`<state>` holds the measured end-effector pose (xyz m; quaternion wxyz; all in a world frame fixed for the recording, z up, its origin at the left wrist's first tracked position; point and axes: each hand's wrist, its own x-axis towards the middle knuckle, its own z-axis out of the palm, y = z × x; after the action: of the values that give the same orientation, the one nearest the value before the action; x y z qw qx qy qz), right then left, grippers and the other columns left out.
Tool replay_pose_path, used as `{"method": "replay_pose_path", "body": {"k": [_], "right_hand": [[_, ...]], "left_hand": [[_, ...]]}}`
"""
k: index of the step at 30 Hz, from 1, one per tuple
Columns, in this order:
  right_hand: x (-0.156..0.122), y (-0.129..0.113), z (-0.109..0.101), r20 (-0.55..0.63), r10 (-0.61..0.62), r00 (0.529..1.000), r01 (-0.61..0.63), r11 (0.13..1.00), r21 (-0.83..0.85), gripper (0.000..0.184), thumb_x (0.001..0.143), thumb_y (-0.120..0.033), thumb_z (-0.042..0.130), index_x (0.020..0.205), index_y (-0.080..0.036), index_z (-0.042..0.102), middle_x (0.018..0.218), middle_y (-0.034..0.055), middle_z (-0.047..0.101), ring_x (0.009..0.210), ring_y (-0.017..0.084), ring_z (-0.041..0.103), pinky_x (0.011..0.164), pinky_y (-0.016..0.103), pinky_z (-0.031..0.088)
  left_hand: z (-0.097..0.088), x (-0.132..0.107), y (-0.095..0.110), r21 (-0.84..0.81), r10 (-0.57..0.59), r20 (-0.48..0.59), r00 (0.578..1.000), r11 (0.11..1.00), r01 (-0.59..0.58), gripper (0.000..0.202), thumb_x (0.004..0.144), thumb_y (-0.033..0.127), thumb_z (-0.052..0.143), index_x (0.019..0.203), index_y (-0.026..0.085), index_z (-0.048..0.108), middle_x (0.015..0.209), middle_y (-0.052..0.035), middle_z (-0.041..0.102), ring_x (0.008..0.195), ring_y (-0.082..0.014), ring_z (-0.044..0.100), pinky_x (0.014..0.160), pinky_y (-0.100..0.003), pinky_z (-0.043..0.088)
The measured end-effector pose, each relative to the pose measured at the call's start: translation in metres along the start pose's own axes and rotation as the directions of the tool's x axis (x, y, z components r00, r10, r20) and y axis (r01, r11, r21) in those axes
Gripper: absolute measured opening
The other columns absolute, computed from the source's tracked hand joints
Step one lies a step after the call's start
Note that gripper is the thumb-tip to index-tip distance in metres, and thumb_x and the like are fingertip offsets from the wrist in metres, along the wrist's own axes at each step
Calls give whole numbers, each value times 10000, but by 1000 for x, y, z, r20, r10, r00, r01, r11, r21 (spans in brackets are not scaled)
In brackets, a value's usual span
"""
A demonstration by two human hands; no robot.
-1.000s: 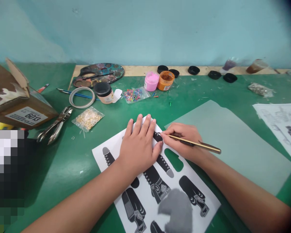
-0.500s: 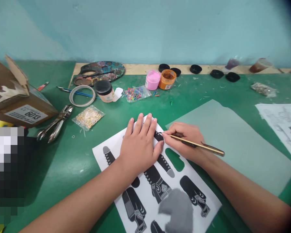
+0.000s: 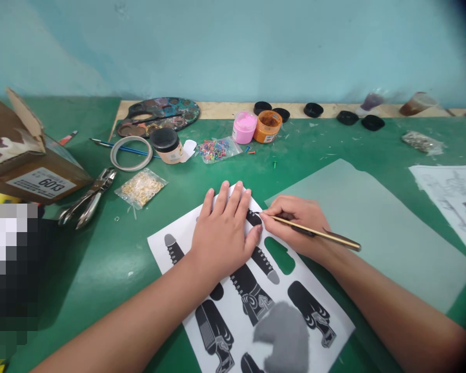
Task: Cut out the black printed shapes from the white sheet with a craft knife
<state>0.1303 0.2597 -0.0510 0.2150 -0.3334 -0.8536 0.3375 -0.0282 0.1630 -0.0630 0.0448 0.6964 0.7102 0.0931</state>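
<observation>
My left hand (image 3: pixel 222 228) lies flat with fingers spread on a white paper sheet (image 3: pixel 202 220), pressing it against the table. Black and grey shapes are printed on the sheet, and a hole (image 3: pixel 280 255) cut through it shows green tabletop. In a pinch grip, my right hand (image 3: pixel 295 220) holds a slim gold-and-dark pen-shaped tool (image 3: pixel 334 238). The tool's tip meets a black printed shape (image 3: pixel 253 217) beside my left index finger and thumb; the tip is too small to identify. Part of that shape is hidden under my left hand.
A translucent sheet (image 3: pixel 373 217) lies under my right forearm. Behind are pink (image 3: pixel 244 128) and orange (image 3: pixel 267 127) jars, a black-lidded jar (image 3: pixel 166 145), tape (image 3: pixel 118 163) and a palette (image 3: pixel 178 111). A hole punch (image 3: pixel 89 199), bag of rings (image 3: pixel 142 189) and cardboard box (image 3: pixel 39 155) stand left.
The far end of the pen-shaped tool has shifted very slightly to the right. Both hands and the sheet are otherwise in the same place.
</observation>
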Motion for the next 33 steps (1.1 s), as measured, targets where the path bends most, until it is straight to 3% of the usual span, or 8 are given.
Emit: {"method": "replay_pose_path", "body": {"k": [16,23,26,29,32,33], "right_hand": [[-3,1,2,-54,-61,997,63,997,49,155,799,-146,657,650,-185,636,646,-17,620,575,101,514,549,247,376],[-4,9,5,-280,203,938,-104,938,332,181,814,-273,714,685,-201,611,623,-22,624,536,115,565,515,246,437],[-3,7,7,-251,233,939,-127,918,377,176,920,-383,619,941,-214,662,615,-31,659,492,120,593,505,250,472],[-3,3,9,-187,100,977,-53,969,242,269,1017,-359,445,1154,-238,642,800,14,749,676,148,687,676,295,541],[-3,4,12,-150,-122,981,127,992,28,221,989,-282,482,1033,-237,694,978,60,747,919,200,680,838,356,529],[-3,5,13,-128,-188,974,187,982,-22,191,965,-260,514,992,-231,701,992,70,740,952,219,666,853,374,524]], "left_hand": [[1,0,0,-6,6,2,1000,1000,-6,663,975,520,366,1515,137,333,1618,-105,279,1506,-340,185,1214,-563,157],[-1,-1,0,-14,6,-7,1000,1000,-6,663,970,519,389,1513,142,335,1611,-105,295,1501,-347,198,1211,-569,165],[2,1,-2,-41,18,-33,999,999,-19,661,958,493,441,1500,127,346,1594,-124,327,1486,-357,233,1199,-579,193],[-5,3,-6,-111,-5,-152,988,994,-12,573,943,423,509,1418,110,444,1512,-158,440,1416,-356,353,1151,-557,302],[-34,-1,-4,-224,-45,-377,925,974,-44,214,947,309,518,1055,170,640,1177,-118,646,1150,-281,567,1008,-469,460],[-47,-5,-1,-260,-23,-391,920,962,-86,172,952,310,524,984,190,644,1087,-91,663,1058,-247,600,953,-433,497]]}}
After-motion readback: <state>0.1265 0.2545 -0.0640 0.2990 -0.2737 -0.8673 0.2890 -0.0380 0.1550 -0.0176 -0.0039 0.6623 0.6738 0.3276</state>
